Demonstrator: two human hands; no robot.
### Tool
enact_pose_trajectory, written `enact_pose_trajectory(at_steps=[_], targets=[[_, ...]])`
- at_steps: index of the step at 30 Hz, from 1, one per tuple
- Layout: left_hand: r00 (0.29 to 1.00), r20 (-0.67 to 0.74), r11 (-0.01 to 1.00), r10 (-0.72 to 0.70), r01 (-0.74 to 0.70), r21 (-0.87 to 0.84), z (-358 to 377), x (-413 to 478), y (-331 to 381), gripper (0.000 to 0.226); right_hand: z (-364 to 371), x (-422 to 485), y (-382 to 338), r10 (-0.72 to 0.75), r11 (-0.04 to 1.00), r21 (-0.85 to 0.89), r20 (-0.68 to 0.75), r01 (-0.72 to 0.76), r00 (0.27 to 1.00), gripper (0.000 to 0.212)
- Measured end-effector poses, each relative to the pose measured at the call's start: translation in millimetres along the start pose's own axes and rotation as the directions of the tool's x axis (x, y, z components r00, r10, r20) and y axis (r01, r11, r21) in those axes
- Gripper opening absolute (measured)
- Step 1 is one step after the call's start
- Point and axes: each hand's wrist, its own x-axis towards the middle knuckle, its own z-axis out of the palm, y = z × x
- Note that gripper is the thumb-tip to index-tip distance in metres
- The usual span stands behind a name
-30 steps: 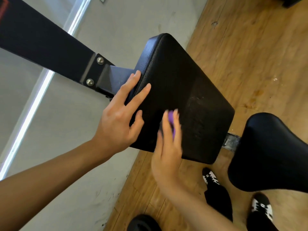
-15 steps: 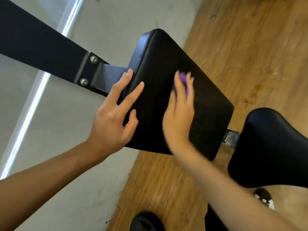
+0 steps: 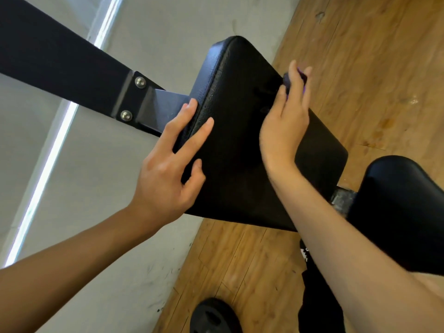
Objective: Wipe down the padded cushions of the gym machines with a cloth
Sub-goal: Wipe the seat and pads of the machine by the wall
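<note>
Hands (image 3: 165, 179) flat on cushion (image 3: 240, 145), right (image 3: 283, 131) pressing cloth (image 3: 302, 79)

right hand (image 3: 286, 126) — cloth (image 3: 303, 78) pressed on cushion (image 3: 240, 145)

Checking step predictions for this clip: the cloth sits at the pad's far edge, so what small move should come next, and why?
Probably pull the cloth back down the pad toward the near end. The right hand presses it at the pad's far right edge, with no pad left ahead, and the left hand braces the left edge.
</note>
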Motion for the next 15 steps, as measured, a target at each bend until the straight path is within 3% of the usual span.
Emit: enact_pose_trajectory(at_steps=[2, 6, 8, 12, 15], targets=[[1.0, -0.004, 1.0, 0.001, -0.001, 0.005, -0.2, -0.1, 0.1, 0.053, -9.5, -68.7, -1.8, -0.03, 1.0, 0.01, 0.05, 0.029, 0.998, 0.046], [1.0, 0.012, 1.0, -0.009, 0.008, 0.021, 0.4, 0.8, -0.2, 0.054, -35.5, -182.9, 9.1, -0.035, 0.992, -0.105, 0.284, 0.068, 0.958, 0.049], [1.0, 0.016, 1.0, 0.0, 0.0, 0.02, 0.2, 0.4, -0.4, 0.053, -32.7, -160.6, 16.9, -0.034, 0.992, -0.106, 0.295, 0.068, 0.955, 0.053], [1.0, 0.012, 1.0, 0.001, -0.001, -0.002, 1.0, 0.7, -1.4, 0.054, -8.8, -29.3, 8.1, 0.016, 0.995, -0.1, 0.129, -0.004, 0.992, 0.051], [1.0, 0.002, 1.0, -0.003, 0.003, -0.013, 1.2, 0.5, -1.3, 0.054, -1.6, 20.5, 11.4, -0.021, 0.995, -0.096, 0.066, 0.027, 0.998, 0.048]])
